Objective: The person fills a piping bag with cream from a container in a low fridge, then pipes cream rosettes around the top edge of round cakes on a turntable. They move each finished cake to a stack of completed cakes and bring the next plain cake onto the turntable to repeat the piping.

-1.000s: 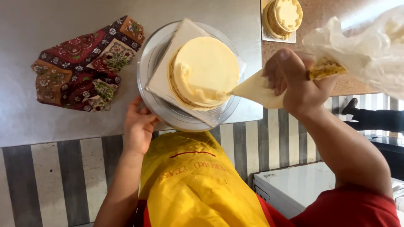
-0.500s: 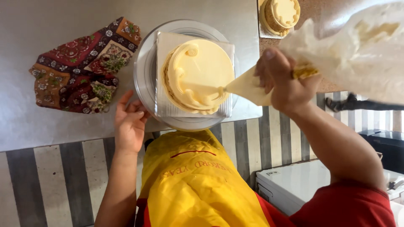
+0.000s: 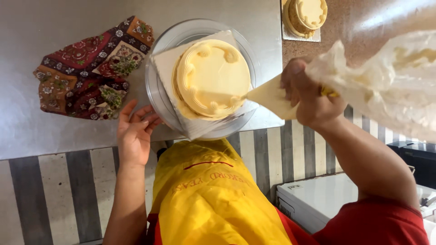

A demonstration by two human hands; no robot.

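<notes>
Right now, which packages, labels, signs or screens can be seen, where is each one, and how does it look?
Piping bag: held in the right hand, clear crinkled plastic with cream filling, cone tip at the cake.
Printed lettering: on the yellow apron, faint red.
Small label: on the white appliance, lower right, pale, too small to describe.
No signs or screens.

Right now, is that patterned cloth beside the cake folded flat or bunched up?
Bunched up. The patterned cloth lies crumpled in uneven folds on the metal table, left of the turntable.

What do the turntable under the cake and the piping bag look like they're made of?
Turntable: probably metal, grey with a dull sheen like the steel-looking table. Piping bag: thin translucent plastic, crinkled, cream showing through, gripped by the right hand.
</notes>
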